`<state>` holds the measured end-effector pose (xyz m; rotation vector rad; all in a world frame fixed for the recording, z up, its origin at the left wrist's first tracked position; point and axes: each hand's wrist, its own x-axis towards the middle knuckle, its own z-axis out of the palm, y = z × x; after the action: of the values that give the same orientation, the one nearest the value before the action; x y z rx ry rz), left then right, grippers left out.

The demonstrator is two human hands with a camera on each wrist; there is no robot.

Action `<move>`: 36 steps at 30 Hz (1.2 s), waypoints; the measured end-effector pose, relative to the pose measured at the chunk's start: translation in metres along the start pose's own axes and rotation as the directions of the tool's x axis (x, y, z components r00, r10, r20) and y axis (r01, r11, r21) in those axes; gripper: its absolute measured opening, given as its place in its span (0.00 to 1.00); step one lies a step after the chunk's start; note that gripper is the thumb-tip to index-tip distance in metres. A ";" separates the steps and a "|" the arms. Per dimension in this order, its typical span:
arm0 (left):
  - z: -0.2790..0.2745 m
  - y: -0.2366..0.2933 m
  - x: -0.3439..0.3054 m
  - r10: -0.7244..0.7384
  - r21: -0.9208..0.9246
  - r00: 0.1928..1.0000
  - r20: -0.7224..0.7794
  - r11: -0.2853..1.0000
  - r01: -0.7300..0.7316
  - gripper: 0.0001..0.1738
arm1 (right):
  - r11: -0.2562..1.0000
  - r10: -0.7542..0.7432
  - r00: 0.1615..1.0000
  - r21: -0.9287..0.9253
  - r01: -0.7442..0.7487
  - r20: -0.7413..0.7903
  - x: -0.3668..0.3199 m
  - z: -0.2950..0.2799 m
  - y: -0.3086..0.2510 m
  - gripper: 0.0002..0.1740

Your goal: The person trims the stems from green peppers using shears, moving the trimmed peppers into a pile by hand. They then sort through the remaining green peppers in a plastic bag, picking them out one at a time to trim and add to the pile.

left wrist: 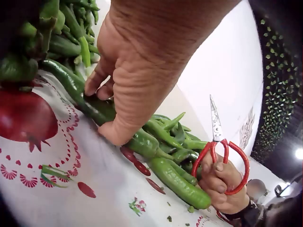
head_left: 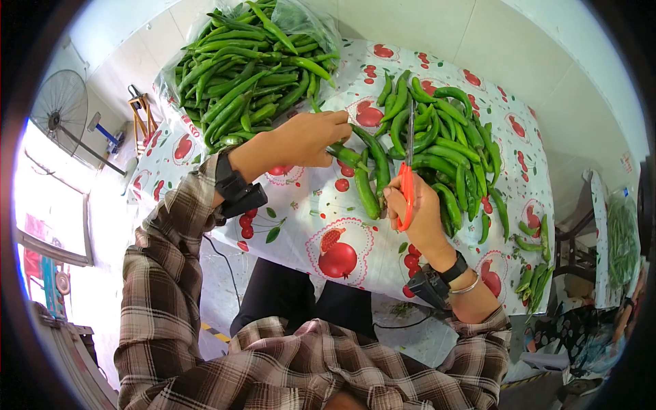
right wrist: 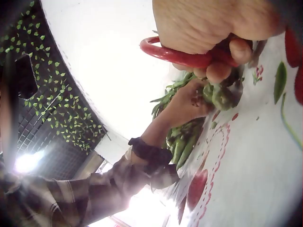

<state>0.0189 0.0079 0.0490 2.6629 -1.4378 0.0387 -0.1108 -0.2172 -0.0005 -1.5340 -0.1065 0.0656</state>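
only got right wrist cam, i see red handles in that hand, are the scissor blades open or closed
observer: closed, the scissors blades lie together, tip pointing away from the right hand
operator: what's the left hand on
observer: the left hand pinches a long green pepper lying on the tablecloth
operator: more peppers anywhere
observer: a clear bag heaped with them sits beyond the left hand

- Scissors (head_left: pixel 407 179): glossy red plastic handle loops and thin bare metal blades.
- Peppers (head_left: pixel 444 150): smooth, waxy green skin with a light gloss.
- Tablecloth (head_left: pixel 307 225): smooth printed plastic sheet with a slight sheen.
- Bag (head_left: pixel 321 27), far left: clear, crinkled plastic film.
- Sleeve (head_left: pixel 164 287): matt woven plaid cloth.
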 end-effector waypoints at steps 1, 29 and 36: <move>-0.002 0.006 -0.001 -0.001 -0.003 1.000 0.002 1.000 0.001 0.20 | 1.000 0.000 1.000 0.009 0.000 0.002 0.000 0.000 0.000 0.06; 0.008 0.039 0.030 0.242 -0.024 0.955 0.171 0.970 -0.242 0.40 | 1.000 -0.025 0.999 -0.010 0.025 -0.019 0.003 -0.004 0.004 0.06; 0.010 0.039 0.029 0.160 -0.040 0.973 0.170 0.987 -0.155 0.32 | 1.000 -0.025 0.999 -0.019 0.024 -0.048 0.002 -0.002 0.001 0.06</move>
<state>0.0021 -0.0390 0.0452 2.5799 -1.6860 -0.2004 -0.1082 -0.2185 -0.0014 -1.5518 -0.0880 0.0082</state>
